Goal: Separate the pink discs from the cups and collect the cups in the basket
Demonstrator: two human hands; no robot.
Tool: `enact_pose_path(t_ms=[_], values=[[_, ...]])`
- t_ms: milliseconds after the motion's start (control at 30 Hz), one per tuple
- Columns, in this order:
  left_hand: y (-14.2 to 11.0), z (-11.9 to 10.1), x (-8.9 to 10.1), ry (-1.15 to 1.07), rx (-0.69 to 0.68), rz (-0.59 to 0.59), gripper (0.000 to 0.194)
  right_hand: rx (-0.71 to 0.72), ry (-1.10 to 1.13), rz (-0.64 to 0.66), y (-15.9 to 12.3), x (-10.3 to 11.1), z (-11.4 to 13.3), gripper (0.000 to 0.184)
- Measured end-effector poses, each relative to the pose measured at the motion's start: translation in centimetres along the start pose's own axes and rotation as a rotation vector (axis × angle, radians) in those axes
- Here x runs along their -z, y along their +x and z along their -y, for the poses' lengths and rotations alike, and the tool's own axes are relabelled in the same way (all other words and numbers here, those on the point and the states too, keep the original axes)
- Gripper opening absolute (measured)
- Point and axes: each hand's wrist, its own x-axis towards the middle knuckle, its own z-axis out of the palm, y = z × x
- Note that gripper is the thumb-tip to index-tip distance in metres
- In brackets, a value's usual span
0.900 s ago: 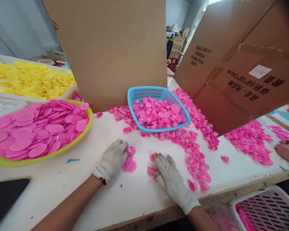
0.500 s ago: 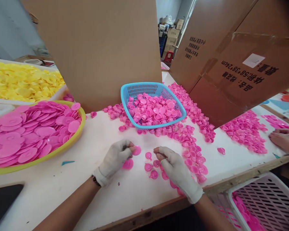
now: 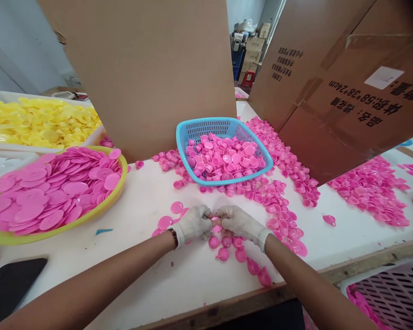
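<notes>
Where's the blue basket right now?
In the head view, the blue basket is just right of the middle, beyond the gloved hands, with loose pink pieces around it and brown cardboard standing behind.

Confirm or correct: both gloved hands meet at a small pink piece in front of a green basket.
Not green: the head view shows a blue basket. The left hand and right hand do meet at the pink piece before it.

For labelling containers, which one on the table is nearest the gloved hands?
The blue basket, directly ahead; the yellow basin and white trays stand farther away, leftward.
</notes>
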Motion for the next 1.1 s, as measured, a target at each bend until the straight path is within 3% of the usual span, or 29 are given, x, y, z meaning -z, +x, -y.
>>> enact_pose_path(t_ms=[133, 233, 367, 567, 800, 967, 1100], values=[[0.9, 0.8, -0.1, -0.002, 0.057, 0.060, 0.016, -0.092, 0.014, 0.111, 0.2, 0.2, 0.3, 0.011], [1.5, 1.0, -0.2, 0.011, 0.076, 0.067, 0.016, -0.103, 0.017, 0.122, 0.5, 0.3, 0.3, 0.010], [1.5, 0.5, -0.2, 0.075, 0.088, 0.069, 0.015, -0.167, 0.062, 0.127, 0.7, 0.5, 0.6, 0.008], [0.8, -0.5, 0.1, 0.175, 0.071, 0.105, 0.018, -0.150, 0.108, 0.290, 0.8, 1.5, 0.7, 0.005], [1.7, -0.6, -0.4, 0.566, -0.043, 0.018, 0.021, -0.211, 0.105, 0.180, 1.6, 0.8, -0.2, 0.013], [0.5, -1.1, -0.9, 0.635, -0.193, -0.031, 0.018, -0.159, 0.068, 0.113, 0.7, -0.2, 0.2, 0.008], [-1.3, -0.8, 0.8, 0.671, -0.281, -0.112, 0.018, -0.054, 0.033, 0.050, -0.7, -1.0, 0.8, 0.007]])
